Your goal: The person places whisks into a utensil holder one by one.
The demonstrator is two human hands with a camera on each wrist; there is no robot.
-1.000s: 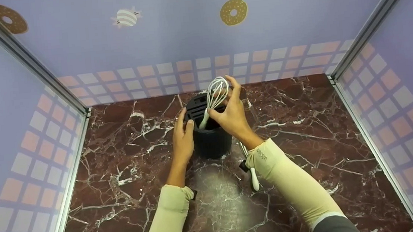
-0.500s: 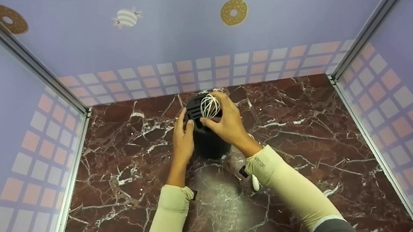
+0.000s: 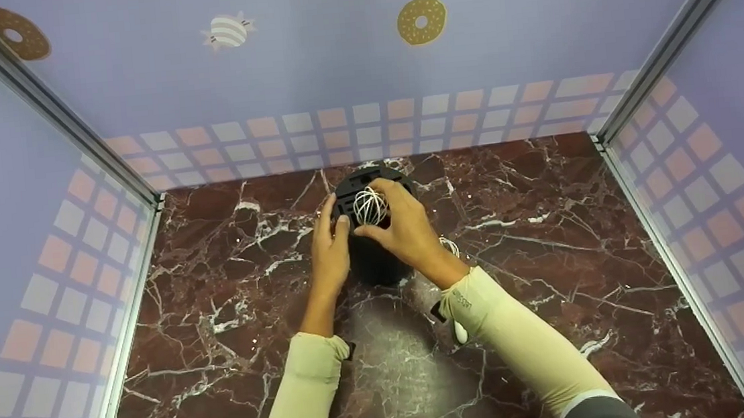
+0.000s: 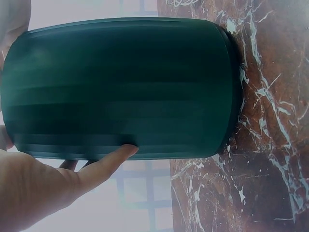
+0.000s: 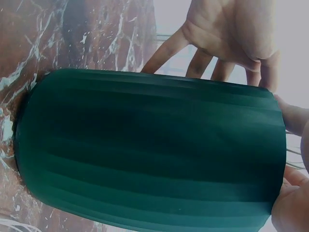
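A dark green, ribbed utensil holder (image 3: 377, 262) stands upright on the table, with a black slotted top (image 3: 353, 184). The left hand (image 3: 330, 258) holds its left side, thumb at the rim and fingers spread along the wall. In the right wrist view that left hand (image 5: 227, 34) lies against the holder's side. Over the opening, the right hand (image 3: 407, 229) has thumb and fingers around the wire head of a white whisk (image 3: 370, 207). The whisk's handle is hidden, down inside the holder. Wires of this whisk show faintly beyond the rim in the right wrist view.
A second whisk (image 3: 460, 331) lies on the table right of the holder, partly covered by the right forearm. The brown marbled table (image 3: 237, 355) is bounded by a back wall (image 3: 332, 57) and two side walls (image 3: 29, 219) with metal edges.
The right hand has moved the whisk down and slightly left into the holder, so the handle has gone from sight and only the wire head shows. The left hand has stayed put.
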